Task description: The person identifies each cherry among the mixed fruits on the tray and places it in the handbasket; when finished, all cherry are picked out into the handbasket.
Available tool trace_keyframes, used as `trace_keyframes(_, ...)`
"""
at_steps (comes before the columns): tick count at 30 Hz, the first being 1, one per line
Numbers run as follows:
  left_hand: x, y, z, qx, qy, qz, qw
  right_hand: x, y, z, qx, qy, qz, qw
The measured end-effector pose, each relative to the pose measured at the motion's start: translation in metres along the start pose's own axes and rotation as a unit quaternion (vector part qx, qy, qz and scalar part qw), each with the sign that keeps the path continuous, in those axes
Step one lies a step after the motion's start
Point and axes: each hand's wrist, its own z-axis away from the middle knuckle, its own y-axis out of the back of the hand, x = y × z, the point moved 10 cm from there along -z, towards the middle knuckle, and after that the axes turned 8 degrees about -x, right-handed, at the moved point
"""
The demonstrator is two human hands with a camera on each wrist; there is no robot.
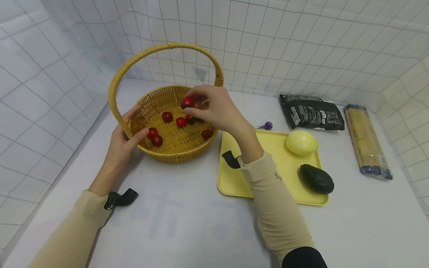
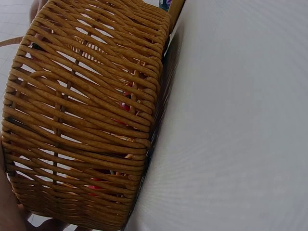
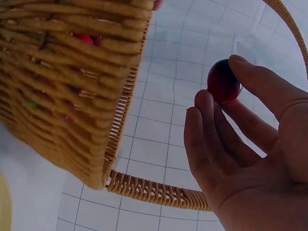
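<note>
Above the inside of a woven wicker basket (image 1: 172, 158), my right hand (image 1: 219, 108) pinches a dark red cherry (image 1: 187, 103) between thumb and fingertips. The right wrist view shows this cherry (image 3: 224, 82) held clear of the basket wall. My left hand (image 1: 120, 145) grips the basket's left rim near the handle base, thumb over the inside and other fingers outside. Several more cherries (image 1: 167, 116) lie scattered on the basket floor. Wicker (image 2: 86, 110) fills much of the left wrist view, with red patches showing through its gaps.
The basket's tall arched handle (image 1: 169, 45) rises over the work. Right of it, a yellow tray (image 1: 234, 190) holds a pale green round fruit (image 1: 301, 142) and a dark green avocado-shaped item (image 1: 316, 179). Behind lie a purple-wrapped lollipop (image 1: 267, 125), a black packet (image 1: 311, 112) and a noodle pack (image 1: 366, 139).
</note>
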Motion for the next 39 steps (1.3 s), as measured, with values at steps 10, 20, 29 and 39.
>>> trace_keyframes(10, 0.001, 0.001, -0.001, 0.001, -0.008, -0.002, 1.0000, 0.009, -0.031, -0.012, -0.018, -0.005, 0.003, 1.000)
trace_keyframes(20, -0.002, 0.003, -0.001, 0.000, -0.011, -0.008, 0.9999, 0.023, -0.055, -0.017, -0.037, -0.020, 0.019, 0.999)
trace_keyframes(29, -0.003, 0.004, 0.000, -0.002, -0.001, -0.006, 1.0000, 0.027, -0.072, -0.019, -0.058, -0.028, 0.014, 0.998)
trace_keyframes(39, -0.005, 0.002, -0.002, -0.004, 0.002, -0.003, 1.0000, 0.035, -0.081, -0.018, -0.098, -0.053, 0.040, 0.993)
